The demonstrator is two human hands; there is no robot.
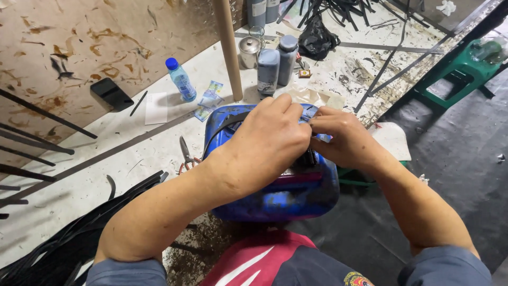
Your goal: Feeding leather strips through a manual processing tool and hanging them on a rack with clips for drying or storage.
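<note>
Two bare hands meet on top of a blue plastic canister (pixel 275 196) in the head view; the canister stands at the near edge of the paint-stained table (pixel 132 153), directly in front of the person. Left hand (pixel 267 140) is curled, fingers bent over the canister's top and a black strap (pixel 225 127). Right hand (pixel 341 139) is pinched shut, fingertips pressed against the left hand's; what they grip is hidden. Scissors (pixel 186 156) lie just left of the canister. Beyond the canister stand a cardboard tube (pixel 228 50), two grey bottles (pixel 276 66) and a metal cup (pixel 248 51). Farther left of the canister: a blue-capped water bottle (pixel 181 80) and a black phone (pixel 111 94).
</note>
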